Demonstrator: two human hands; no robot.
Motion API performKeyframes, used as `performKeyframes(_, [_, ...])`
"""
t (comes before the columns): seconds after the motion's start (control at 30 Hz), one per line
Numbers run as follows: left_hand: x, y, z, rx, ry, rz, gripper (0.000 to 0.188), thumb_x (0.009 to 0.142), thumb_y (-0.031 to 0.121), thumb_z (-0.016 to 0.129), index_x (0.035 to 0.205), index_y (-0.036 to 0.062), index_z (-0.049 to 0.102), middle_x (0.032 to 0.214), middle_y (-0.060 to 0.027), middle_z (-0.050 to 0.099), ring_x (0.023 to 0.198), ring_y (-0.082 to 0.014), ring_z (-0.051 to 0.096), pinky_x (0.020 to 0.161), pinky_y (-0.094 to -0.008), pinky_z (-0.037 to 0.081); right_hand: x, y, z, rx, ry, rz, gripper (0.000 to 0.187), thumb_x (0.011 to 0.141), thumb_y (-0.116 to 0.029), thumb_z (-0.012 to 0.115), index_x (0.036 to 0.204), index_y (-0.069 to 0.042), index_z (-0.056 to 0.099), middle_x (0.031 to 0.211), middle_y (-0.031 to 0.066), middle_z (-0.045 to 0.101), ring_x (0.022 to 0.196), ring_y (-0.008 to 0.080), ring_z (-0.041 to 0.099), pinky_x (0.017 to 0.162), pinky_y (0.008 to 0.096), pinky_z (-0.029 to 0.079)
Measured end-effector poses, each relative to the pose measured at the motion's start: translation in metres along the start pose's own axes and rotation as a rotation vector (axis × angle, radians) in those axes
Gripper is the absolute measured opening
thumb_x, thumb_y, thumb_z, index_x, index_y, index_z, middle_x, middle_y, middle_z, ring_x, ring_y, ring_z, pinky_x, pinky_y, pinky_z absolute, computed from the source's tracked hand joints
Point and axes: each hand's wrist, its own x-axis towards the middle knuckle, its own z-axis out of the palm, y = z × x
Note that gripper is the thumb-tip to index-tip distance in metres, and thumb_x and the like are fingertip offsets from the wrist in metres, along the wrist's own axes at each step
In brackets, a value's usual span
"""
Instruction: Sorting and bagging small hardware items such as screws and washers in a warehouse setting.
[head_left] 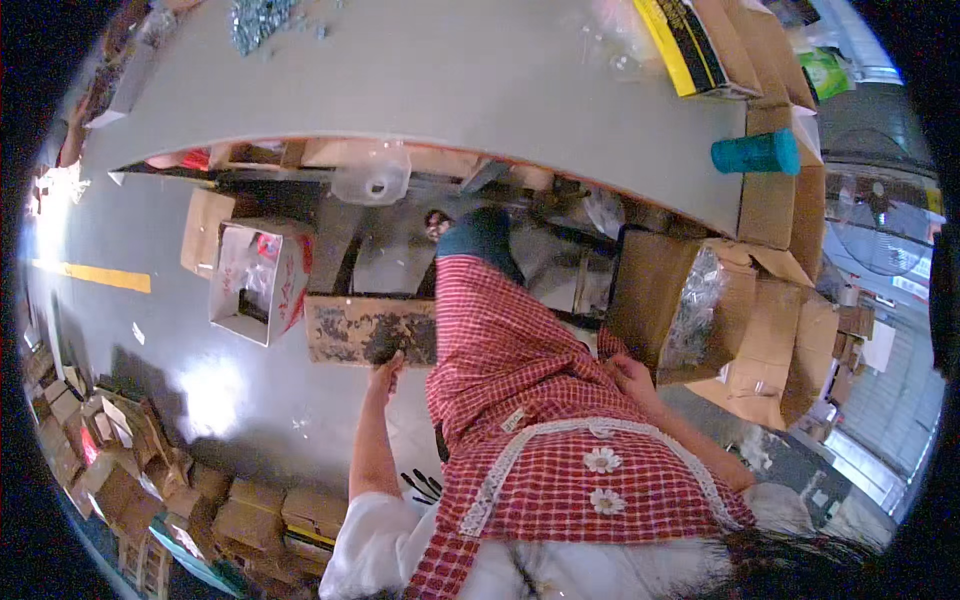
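Observation:
My left hand [388, 373] is closed at the near edge of a worn brown bench top [350, 328] with dark peeling patches. Whether its fingers grip that edge or something small is not visible. Beside my right hip, my right hand [630, 376] is closed on the side of the red checked apron [530, 360], and a bit of the cloth sticks out beyond the fingers. The apron covers my lap and legs, with white lace and flower trims on its bib.
A grey table [450, 80] spans the front, with a teal cylinder [755, 153] near its right end. An open white box [262, 280] stands left of the bench. At right, an open cardboard box [690, 310] holds clear plastic. Flattened cartons [240, 515] pile up behind at left.

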Motion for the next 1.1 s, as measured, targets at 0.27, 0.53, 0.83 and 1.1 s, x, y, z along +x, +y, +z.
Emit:
performKeyframes(0.27, [-0.265,0.351,0.140,0.595,1.023,1.475,0.013,0.095,0.012,0.055,0.105,0.0065,0.061,0.092,-0.0161,0.065,0.088,-0.0385,0.061,0.077,-0.0463,0.049,0.066,-0.233,-0.106,0.035,0.699,-0.556,0.018,0.096,-0.021,0.058,0.104,-0.005,0.062,0.094,0.0179,0.066,0.088,0.0381,0.063,0.078,0.0435,0.051])
performKeyframes(0.53, [-0.256,0.566,0.139,0.865,0.759,1.702,0.052,0.070,-0.010,0.049,0.118,0.0060,0.059,0.113,-0.0151,0.056,0.108,-0.0374,0.050,0.096,-0.0450,0.043,0.233,-0.450,-0.137,0.057,0.847,-0.796,0.016,0.092,-0.014,0.062,0.102,-0.002,0.063,0.093,0.0181,0.066,0.088,0.0382,0.062,0.078,0.0445,0.050])
performKeyframes(0.83, [-0.286,0.556,0.059,0.994,0.384,1.756,0.052,0.067,-0.004,0.058,0.116,0.0104,0.067,0.126,-0.0141,0.059,0.108,-0.0384,0.055,0.095,-0.0498,0.045,0.205,-0.418,-0.137,0.096,0.758,-0.407,0.020,0.094,-0.014,0.061,0.110,-0.003,0.059,0.108,0.0209,0.061,0.096,0.0383,0.058,0.086,0.0441,0.046])
performKeyframes(1.1, [-0.192,0.418,0.012,0.984,0.246,0.659,0.028,0.088,0.027,0.065,0.103,0.0030,0.061,0.095,-0.0193,0.069,0.095,-0.0393,0.063,0.076,-0.0459,0.053,0.162,-0.253,-0.010,-0.167,0.063,0.209,0.035,0.092,-0.031,0.060,0.119,-0.008,0.063,0.118,0.0221,0.063,0.104,0.0428,0.059,0.085,0.0470,0.050])
